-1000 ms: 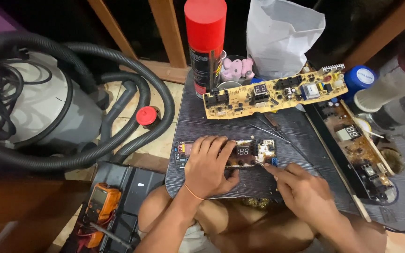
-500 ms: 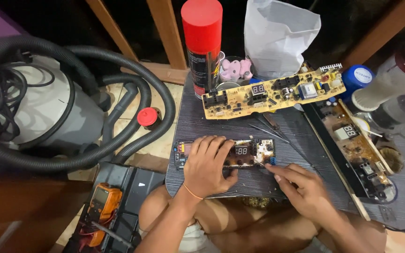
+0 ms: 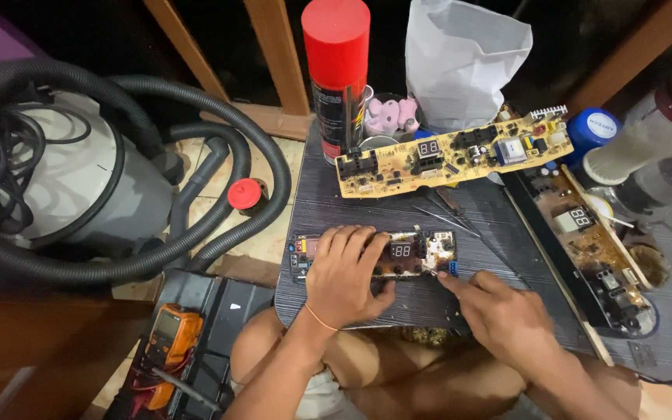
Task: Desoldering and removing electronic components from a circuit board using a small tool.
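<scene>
— Little has shifted since a second ago: both hands stay on the small dark circuit board point(image 3: 398, 255), and only the view has crept a bit.

— How are they gripping?

— Left hand point(image 3: 345, 274) lies flat with fingers spread, pressing the board's left half onto the dark wooden board point(image 3: 336, 206) over the lap. Right hand point(image 3: 503, 311) is pinched around a thin tool whose tip touches the board's right end; the tool itself is too small to identify.

— And around it?

— Just behind lies a long yellow circuit board point(image 3: 454, 152), with a red-capped spray can point(image 3: 337, 74) and a white bag point(image 3: 460, 62) beyond. A grey vacuum cleaner point(image 3: 79, 187) stands at left, an orange multimeter point(image 3: 169, 336) below it.
</scene>
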